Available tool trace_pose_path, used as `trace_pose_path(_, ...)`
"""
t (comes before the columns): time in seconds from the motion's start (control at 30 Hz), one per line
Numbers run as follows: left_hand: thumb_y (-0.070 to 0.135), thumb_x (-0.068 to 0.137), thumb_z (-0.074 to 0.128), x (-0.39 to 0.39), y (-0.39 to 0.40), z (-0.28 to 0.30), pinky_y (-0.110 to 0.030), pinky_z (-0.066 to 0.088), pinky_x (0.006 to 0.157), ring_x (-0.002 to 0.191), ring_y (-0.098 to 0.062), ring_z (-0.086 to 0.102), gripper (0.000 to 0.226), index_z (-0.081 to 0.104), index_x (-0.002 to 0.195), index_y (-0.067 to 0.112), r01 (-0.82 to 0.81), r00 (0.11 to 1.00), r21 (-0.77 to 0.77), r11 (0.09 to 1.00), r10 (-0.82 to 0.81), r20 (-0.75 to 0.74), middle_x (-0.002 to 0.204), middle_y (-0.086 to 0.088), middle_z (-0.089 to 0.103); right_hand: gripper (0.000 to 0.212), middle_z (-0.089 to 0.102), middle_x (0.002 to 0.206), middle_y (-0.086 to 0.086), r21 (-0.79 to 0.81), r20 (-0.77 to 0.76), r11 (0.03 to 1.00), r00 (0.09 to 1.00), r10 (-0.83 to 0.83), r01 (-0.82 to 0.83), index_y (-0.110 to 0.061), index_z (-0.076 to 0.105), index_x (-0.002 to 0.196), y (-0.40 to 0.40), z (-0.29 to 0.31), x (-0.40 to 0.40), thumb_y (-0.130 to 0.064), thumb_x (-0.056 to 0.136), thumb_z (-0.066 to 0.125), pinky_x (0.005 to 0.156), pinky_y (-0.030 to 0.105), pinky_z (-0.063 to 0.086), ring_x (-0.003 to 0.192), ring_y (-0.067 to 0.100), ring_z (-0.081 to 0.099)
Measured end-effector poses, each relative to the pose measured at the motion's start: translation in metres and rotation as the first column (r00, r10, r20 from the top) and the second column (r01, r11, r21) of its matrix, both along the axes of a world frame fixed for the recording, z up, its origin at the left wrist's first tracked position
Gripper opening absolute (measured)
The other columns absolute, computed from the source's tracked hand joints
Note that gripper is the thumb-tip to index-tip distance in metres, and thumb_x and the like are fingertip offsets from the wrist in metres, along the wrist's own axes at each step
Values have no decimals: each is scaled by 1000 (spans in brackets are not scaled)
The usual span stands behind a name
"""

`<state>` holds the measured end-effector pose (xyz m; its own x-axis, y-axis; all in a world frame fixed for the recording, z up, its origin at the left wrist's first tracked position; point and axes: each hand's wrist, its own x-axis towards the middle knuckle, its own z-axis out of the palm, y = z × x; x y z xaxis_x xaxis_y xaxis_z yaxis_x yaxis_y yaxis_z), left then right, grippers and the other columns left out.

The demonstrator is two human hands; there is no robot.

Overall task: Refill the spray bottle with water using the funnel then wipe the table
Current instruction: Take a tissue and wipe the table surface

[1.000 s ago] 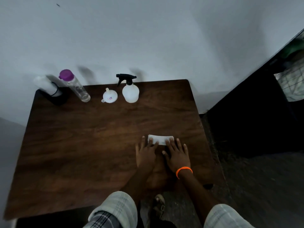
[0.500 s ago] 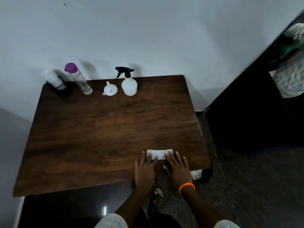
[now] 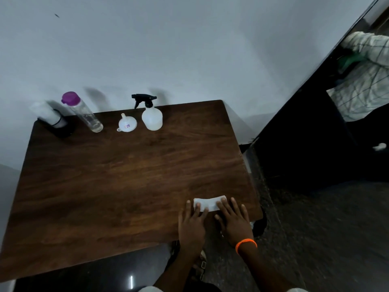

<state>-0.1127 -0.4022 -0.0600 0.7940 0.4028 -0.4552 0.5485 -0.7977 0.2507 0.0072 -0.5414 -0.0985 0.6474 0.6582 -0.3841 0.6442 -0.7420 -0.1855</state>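
Both hands flat, fingers spread: left hand [image 3: 192, 223] and right hand [image 3: 234, 221] press the folded white cloth [image 3: 208, 203] at the desk [image 3: 126, 186] near-right corner. Spray bottle [image 3: 152, 118] and funnel [image 3: 127, 123] stand far back. Risk: the cloth could slide off that near edge.

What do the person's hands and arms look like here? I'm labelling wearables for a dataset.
Both forearms are bare, with no sleeves reaching them and no gloves. The right hand has an orange band around its wrist. The left hand and its wrist carry nothing. No rings or watch show on either hand.
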Motion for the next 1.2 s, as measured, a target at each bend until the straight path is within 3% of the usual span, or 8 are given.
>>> trace_pose_path(0.07,37,96,45,14,8,4,-55,6,121,153,-32,-3,59,29,153,38,14,1000,-6,1000,-14,15,165,2,16,55,33,159,-11,-7,1,1000,1000,-24,24,-41,37,151,8,1,9,-57,99,32,118,45,11,150,20,27)
trace_pose_path(0.17,36,99,39,39,25,16,-54,-1,120,153,-33,-10,61,20,156,36,15,1000,-3,1000,-15,-4,167,1,5,58,21,163,-14,-17,13,998,998,-61,61,-44,27,154,24,2,28,-60,99,24,120,44,2,153,16,13)
trace_pose_path(0.33,48,96,43,78,58,13,-55,-2,120,153,-34,-9,66,19,156,37,-11,999,-11,1000,10,-49,167,1,8,67,9,166,-14,-3,-2,996,996,-90,90,-42,16,157,64,6,64,-64,94,10,122,45,-1,155,15,3)
trace_pose_path(0.5,44,99,34,115,98,25,-54,-1,122,153,-32,-11,61,16,157,37,-10,998,14,1000,11,-67,167,2,4,61,6,167,-11,10,-16,995,995,-99,99,-38,14,158,111,8,97,-60,101,18,124,46,-2,155,14,-4)
trace_pose_path(0.67,53,95,40,152,145,17,-55,2,122,153,-34,-8,69,16,157,37,17,999,39,999,-15,-52,167,0,5,62,5,168,-8,19,-27,998,997,-66,67,-35,13,159,160,9,136,-59,102,20,123,47,-4,155,17,-6)
trace_pose_path(0.83,45,99,33,184,187,2,-57,7,121,153,-34,1,57,22,154,43,-19,1000,91,996,19,2,166,2,15,61,6,168,-9,28,-6,999,999,-36,37,-36,15,159,198,7,172,-59,102,23,123,51,-1,156,18,-2)
trace_pose_path(1.03,38,94,45,223,223,-4,-57,4,121,153,-33,0,63,24,153,43,-7,998,113,994,0,62,165,2,16,59,9,168,-9,67,5,995,997,-72,72,-35,21,158,233,3,212,-57,103,26,124,52,0,156,20,-1)
trace_pose_path(1.2,35,98,40,253,232,-9,-57,5,121,153,-33,1,56,28,152,41,-4,994,99,995,-7,109,165,0,18,56,9,168,-9,96,6,988,992,-122,121,-35,22,157,244,-1,239,-54,105,25,124,53,-1,156,20,0)
